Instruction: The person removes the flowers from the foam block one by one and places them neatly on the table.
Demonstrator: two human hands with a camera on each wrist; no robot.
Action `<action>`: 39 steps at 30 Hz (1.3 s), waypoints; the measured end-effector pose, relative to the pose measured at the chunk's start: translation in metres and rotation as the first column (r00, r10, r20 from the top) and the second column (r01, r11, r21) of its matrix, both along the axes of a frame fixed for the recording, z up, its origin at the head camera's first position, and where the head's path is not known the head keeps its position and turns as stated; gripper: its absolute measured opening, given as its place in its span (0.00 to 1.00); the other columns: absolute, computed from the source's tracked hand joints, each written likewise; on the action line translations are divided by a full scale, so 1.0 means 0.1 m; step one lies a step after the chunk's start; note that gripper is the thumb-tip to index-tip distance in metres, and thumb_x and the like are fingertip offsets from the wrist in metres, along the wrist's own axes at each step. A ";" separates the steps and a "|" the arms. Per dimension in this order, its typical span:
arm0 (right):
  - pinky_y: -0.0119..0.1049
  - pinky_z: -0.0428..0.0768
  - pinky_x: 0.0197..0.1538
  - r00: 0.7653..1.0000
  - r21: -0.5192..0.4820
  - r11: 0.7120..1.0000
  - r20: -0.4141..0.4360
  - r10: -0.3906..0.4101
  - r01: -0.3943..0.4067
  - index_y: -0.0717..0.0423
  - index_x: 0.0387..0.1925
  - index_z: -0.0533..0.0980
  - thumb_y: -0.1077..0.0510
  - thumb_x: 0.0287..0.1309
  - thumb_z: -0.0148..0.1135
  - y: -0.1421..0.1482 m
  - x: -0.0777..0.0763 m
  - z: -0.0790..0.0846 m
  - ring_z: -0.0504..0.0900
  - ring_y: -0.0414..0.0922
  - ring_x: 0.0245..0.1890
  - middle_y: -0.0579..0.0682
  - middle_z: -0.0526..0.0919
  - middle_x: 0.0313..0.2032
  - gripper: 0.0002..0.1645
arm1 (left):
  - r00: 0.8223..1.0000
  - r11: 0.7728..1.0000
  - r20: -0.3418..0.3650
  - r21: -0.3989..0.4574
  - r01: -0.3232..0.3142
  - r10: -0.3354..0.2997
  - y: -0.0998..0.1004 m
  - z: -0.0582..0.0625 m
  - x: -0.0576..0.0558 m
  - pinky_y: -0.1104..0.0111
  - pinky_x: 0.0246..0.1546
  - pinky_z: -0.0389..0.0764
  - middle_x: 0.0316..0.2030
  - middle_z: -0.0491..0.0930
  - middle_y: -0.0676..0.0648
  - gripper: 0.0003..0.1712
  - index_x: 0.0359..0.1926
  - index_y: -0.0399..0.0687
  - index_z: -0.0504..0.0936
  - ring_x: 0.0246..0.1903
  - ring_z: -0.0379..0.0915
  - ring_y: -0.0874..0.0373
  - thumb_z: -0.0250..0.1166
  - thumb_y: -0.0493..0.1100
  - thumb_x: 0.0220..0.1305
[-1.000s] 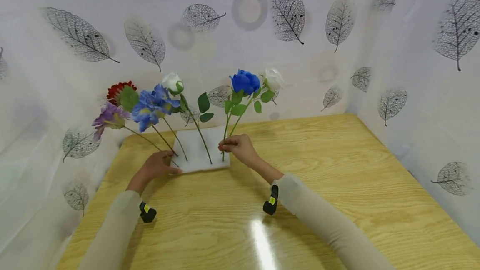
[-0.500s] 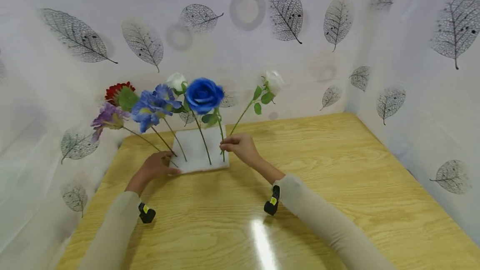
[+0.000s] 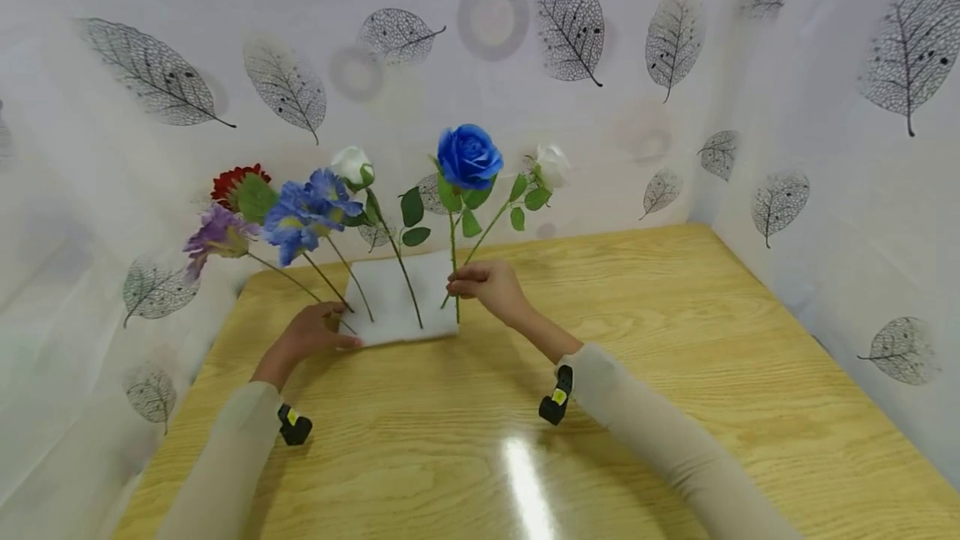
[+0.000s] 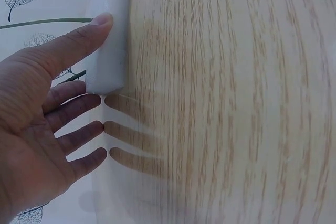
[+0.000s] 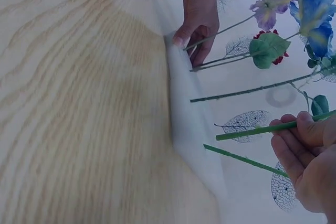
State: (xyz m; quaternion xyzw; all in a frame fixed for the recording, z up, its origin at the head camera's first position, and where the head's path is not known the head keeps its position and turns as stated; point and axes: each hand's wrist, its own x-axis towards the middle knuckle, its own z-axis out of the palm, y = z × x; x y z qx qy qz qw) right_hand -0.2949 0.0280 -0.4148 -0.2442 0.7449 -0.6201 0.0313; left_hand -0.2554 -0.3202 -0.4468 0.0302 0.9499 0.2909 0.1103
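Note:
My right hand [image 3: 495, 290] pinches the green stem of a blue rose [image 3: 469, 158] between thumb and fingers. In the right wrist view the cut end of that stem [image 5: 231, 136] shows free, just off the white foam block [image 5: 191, 124]. Thumb on the front and index finger round the corner, my left hand [image 3: 303, 336] holds the block's left end; its other fingers stretch out past it in the left wrist view. Several flowers stand in the foam: a purple one [image 3: 217, 236], a blue iris-like one [image 3: 307, 215], a red one [image 3: 231, 187] and two white roses [image 3: 551, 167].
The foam lies near the back edge of a wooden table [image 3: 637, 357]. Behind it and at both sides hangs a white curtain [image 3: 420, 98] with a leaf print. Flower heads on the left lean out beyond the block.
The blue rose has turned in my right hand: its head swung left across the foam, then back right and more upright. My right hand shifted slightly right; my left hand stayed put.

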 end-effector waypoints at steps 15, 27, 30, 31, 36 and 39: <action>0.49 0.86 0.54 0.998 0.031 0.998 -0.023 -0.062 0.063 0.67 0.50 0.85 0.63 0.66 0.66 0.59 -0.18 0.14 0.91 0.46 0.43 0.64 0.89 0.45 0.14 | 1.000 0.999 0.009 0.031 -0.021 0.020 -0.01 -0.01 -0.02 0.35 0.67 0.66 0.73 0.59 0.24 0.55 0.75 0.34 0.64 0.71 0.55 0.25 0.77 0.59 0.56; 0.48 0.87 0.53 0.988 0.069 0.986 -0.017 -0.151 0.151 0.69 0.52 0.83 0.62 0.68 0.64 1.15 -0.23 0.12 0.91 0.41 0.43 0.66 0.88 0.47 0.16 | 1.000 0.999 0.023 0.041 -0.018 0.017 0.02 0.01 0.02 0.35 0.67 0.66 0.73 0.57 0.23 0.55 0.75 0.33 0.63 0.71 0.54 0.25 0.76 0.59 0.57; 0.40 0.88 0.50 0.985 0.083 0.982 0.005 -0.171 0.170 0.69 0.54 0.82 0.61 0.70 0.63 1.27 -0.22 0.11 0.91 0.44 0.45 0.67 0.87 0.48 0.17 | 1.000 0.998 0.024 0.056 -0.018 0.017 0.01 0.02 0.03 0.35 0.67 0.67 0.73 0.57 0.24 0.55 0.75 0.34 0.63 0.71 0.55 0.25 0.76 0.59 0.57; 0.38 0.88 0.49 0.985 0.085 0.981 0.012 -0.174 0.172 0.69 0.54 0.82 0.61 0.70 0.62 1.31 -0.22 0.10 0.90 0.45 0.45 0.68 0.87 0.49 0.17 | 1.000 0.998 0.024 0.059 -0.017 0.016 0.01 0.02 0.03 0.35 0.67 0.67 0.73 0.57 0.24 0.55 0.75 0.34 0.63 0.71 0.55 0.25 0.76 0.59 0.57; 0.38 0.89 0.47 0.983 0.093 0.979 0.027 -0.183 0.180 0.70 0.55 0.81 0.61 0.72 0.60 1.46 -0.21 0.02 0.90 0.42 0.43 0.70 0.86 0.49 0.18 | 1.000 0.998 0.017 0.061 -0.008 0.007 -0.01 0.02 0.04 0.35 0.66 0.67 0.74 0.57 0.24 0.55 0.75 0.34 0.63 0.71 0.55 0.25 0.77 0.59 0.57; 0.38 0.89 0.44 0.982 0.075 0.981 0.058 -0.181 0.177 0.72 0.55 0.80 0.62 0.72 0.60 1.53 -0.21 -0.04 0.91 0.39 0.40 0.67 0.88 0.46 0.18 | 1.000 0.998 0.013 0.062 -0.005 0.005 -0.02 0.01 0.03 0.34 0.66 0.66 0.74 0.56 0.24 0.55 0.75 0.34 0.63 0.71 0.54 0.25 0.77 0.59 0.57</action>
